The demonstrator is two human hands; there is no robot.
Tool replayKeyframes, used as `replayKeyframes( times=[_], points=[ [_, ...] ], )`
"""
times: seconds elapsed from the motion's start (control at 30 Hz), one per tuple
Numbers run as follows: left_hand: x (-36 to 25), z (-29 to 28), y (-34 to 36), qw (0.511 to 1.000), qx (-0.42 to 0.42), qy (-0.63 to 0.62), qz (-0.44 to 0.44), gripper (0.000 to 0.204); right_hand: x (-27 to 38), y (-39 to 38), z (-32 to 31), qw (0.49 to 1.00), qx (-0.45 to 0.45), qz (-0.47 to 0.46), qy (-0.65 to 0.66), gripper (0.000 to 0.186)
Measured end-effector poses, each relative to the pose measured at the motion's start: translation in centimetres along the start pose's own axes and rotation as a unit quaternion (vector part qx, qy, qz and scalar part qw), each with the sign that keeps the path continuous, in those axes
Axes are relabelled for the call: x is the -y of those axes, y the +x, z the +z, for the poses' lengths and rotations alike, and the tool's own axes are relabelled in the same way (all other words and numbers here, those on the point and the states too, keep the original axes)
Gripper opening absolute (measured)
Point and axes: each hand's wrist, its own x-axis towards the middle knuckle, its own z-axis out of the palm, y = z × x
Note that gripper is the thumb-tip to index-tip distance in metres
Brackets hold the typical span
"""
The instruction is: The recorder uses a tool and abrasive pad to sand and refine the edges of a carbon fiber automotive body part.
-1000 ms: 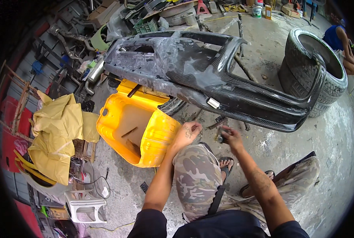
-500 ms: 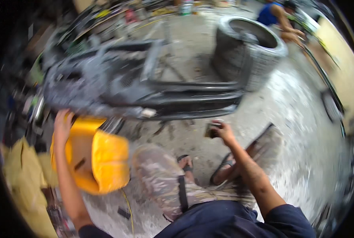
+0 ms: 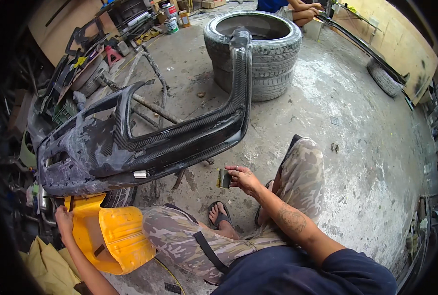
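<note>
A yellow cut-open plastic jerry can [image 3: 123, 231] lies by my left knee, with a brown inside and a dark strip in it. My left hand [image 3: 64, 221] grips its far left rim beside a dark strip; some of its fingers are hidden. Between the fingertips of my right hand [image 3: 244, 179] is a folded dark sheet of sandpaper [image 3: 224, 178] with a yellowish edge, held in the air. In front of me a black carbon-fibre car bumper [image 3: 179, 142], smeared grey on its left part, stands raised off the floor. A small pale block [image 3: 140, 174] sits on its lower edge.
Stacked tyres [image 3: 258, 73] prop up the bumper's right end, and a rusty metal stand [image 3: 155, 110] is behind it. At the back right another person [image 3: 302, 11] crouches beside a long dark panel [image 3: 361, 42]. Tan cloth [image 3: 47, 268] lies at lower left; paint cans [image 3: 171, 24] stand behind.
The view has swung right and steadied, so the bumper and jerry can sit lower and farther left. My right hand still pinches the sandpaper; my left hand remains at the jerry can's rim.
</note>
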Motion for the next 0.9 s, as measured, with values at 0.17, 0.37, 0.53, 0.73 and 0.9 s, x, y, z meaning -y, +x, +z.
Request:
replayKeyframes(
  times=[0.17,0.37,0.53,0.73,0.9],
  points=[
    [-4.9,-8.8,-6.9,0.988,-0.048,-0.128,-0.076,0.042,0.3,-1.6,0.5,0.999,0.011,-0.027,-0.032,0.031],
    [-30.6,-10.0,-14.3,0.911,-0.023,-0.41,-0.039,0.054,4.0,-5.2,4.6,0.996,0.068,-0.021,-0.053,0.038],
    [-46.7,1.7,-17.8,0.817,0.232,-0.526,0.041,0.061,6.6,-11.2,4.1,0.997,0.046,-0.048,-0.049,0.042],
    [-51.8,9.4,-21.7,0.817,0.26,-0.473,0.204,0.058,6.1,-14.9,2.4,0.994,-0.025,-0.099,-0.041,0.042],
    [-51.7,11.4,-22.2,0.834,0.24,-0.431,0.249,0.058,5.6,-15.0,3.0,0.991,-0.084,-0.091,-0.049,0.042]
  ],
)
